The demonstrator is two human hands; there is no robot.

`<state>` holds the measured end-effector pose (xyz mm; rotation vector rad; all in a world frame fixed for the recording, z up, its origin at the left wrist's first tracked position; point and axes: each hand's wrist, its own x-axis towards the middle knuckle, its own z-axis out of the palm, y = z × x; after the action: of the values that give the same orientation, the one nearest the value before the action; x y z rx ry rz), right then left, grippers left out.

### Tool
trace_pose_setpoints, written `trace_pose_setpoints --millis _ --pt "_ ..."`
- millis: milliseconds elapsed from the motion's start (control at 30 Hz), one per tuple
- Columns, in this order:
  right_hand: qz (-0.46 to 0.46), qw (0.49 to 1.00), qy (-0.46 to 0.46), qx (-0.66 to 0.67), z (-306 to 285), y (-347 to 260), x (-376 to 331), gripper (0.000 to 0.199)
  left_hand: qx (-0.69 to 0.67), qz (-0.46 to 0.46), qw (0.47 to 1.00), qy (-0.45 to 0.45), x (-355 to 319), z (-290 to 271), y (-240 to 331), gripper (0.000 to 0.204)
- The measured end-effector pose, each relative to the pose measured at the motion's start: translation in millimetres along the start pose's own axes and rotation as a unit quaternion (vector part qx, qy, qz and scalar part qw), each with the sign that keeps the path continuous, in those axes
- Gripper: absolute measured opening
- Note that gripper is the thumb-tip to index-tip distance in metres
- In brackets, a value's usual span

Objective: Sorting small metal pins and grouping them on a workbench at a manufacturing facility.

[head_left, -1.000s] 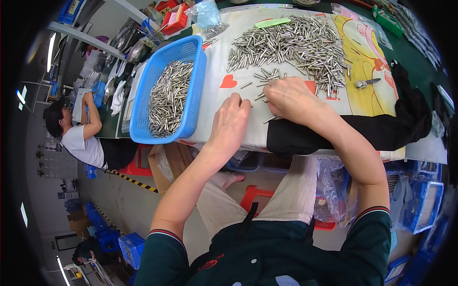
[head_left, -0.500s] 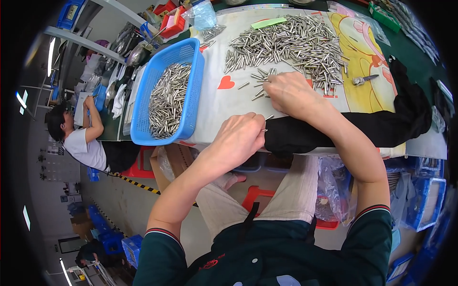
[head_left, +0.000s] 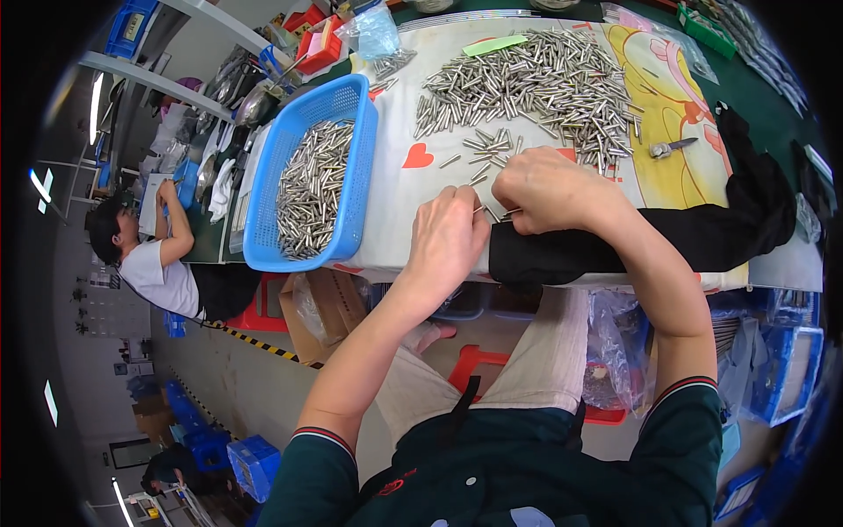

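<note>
Dark green polo shirt [head_left: 492, 465] with striped cuffs nearest, light trousers below the table edge. Both bare forearms reach up from there to the table.

Left hand [head_left: 450, 237] sits at the near edge of the white cloth [head_left: 413, 202], fingers curled, pinching a thin metal pin [head_left: 481, 209] at its fingertips. Right hand [head_left: 546, 189] just beside it, almost touching, also curled around pins [head_left: 509, 212]; a couple of ends stick out toward the left hand. How many it grips, cannot tell. Right wrist rests on a black cloth [head_left: 702, 237] draped along the table edge.

Just beyond the knuckles: a few loose pins [head_left: 488, 145] scattered on the white cloth, near a red heart print [head_left: 418, 158]. Further back, a big heap of the same silver pins [head_left: 536, 83], spread wide across the cloth and onto a yellow and pink cartoon print [head_left: 672, 114]. A small metal tool [head_left: 671, 147] lies to the right of the heap, apart from it.

Left of the hands, a blue plastic basket [head_left: 358, 167] stands lengthwise, holding a layer of pins [head_left: 309, 189].

Far end: a green strip [head_left: 496, 44] beside the heap, a clear bag [head_left: 373, 33], red boxes [head_left: 318, 44].

Off to the left, at another bench lower down, another person in a white shirt [head_left: 154, 272] works seated. Blue crates [head_left: 255, 465] on the floor near them.
</note>
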<state>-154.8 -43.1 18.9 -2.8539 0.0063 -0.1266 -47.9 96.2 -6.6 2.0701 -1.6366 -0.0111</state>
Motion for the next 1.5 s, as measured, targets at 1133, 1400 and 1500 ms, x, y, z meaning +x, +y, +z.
trace_pose_setpoints --millis 1133,1400,1500 --pt "0.019 0.97 0.14 -0.196 28.9 -8.0 4.0 0.005 0.124 0.167 0.978 -0.032 18.1 -1.7 -28.1 0.005" --pt "0.025 0.97 0.179 -0.162 36.9 4.8 11.5 0.003 0.216 0.16 0.963 -0.031 21.9 3.6 -18.7 0.007" --pt "0.054 0.963 0.246 -0.098 21.1 9.7 12.3 0.006 0.17 0.163 0.972 -0.006 31.0 -2.6 -20.3 0.006"
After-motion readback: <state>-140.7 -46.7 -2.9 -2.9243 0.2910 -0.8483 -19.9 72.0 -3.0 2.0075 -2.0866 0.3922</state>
